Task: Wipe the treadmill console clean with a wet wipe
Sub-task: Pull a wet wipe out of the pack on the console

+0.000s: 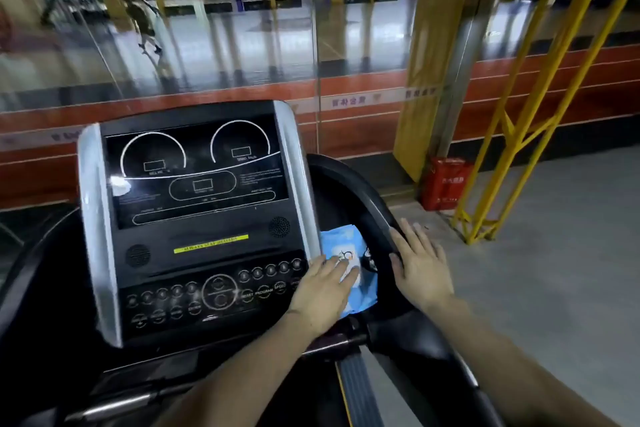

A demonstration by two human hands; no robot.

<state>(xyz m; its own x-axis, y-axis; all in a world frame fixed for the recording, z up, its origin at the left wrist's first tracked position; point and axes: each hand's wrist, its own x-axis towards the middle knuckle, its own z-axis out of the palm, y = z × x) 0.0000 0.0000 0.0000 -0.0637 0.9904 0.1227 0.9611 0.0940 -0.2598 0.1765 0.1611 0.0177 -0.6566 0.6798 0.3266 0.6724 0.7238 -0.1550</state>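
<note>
Head view: the left hand (pixel 323 291) is lying with straight fingers on a blue wet-wipe pack (pixel 346 253), which is sitting in the side pocket just right of the treadmill console (pixel 194 225); the right hand (pixel 420 267) is resting spread and flat on the black curved handrail (pixel 367 204), holding nothing. No loose wipe is showing, so the console is judged still unwiped. Risks: the pack is lying on a sloping pocket beside the silver console trim (pixel 298 177), and a one-handed pull on a sheet is likely to drag the whole pack out or bring several sheets at once; the left wrist is hovering over the button panel (pixel 214 291), so a press there could start the belt; a dripping wipe could push liquid into the speaker grilles (pixel 278 226) and button gaps. The dark display (pixel 197 177) is glossy and reflecting light, likely streaking easily. Room: a glass wall (pixel 207 28) is standing ahead, with yellow steel framing (pixel 540 97) and a red box (pixel 446 184) on the grey concrete floor (pixel 554 270) to the right
</note>
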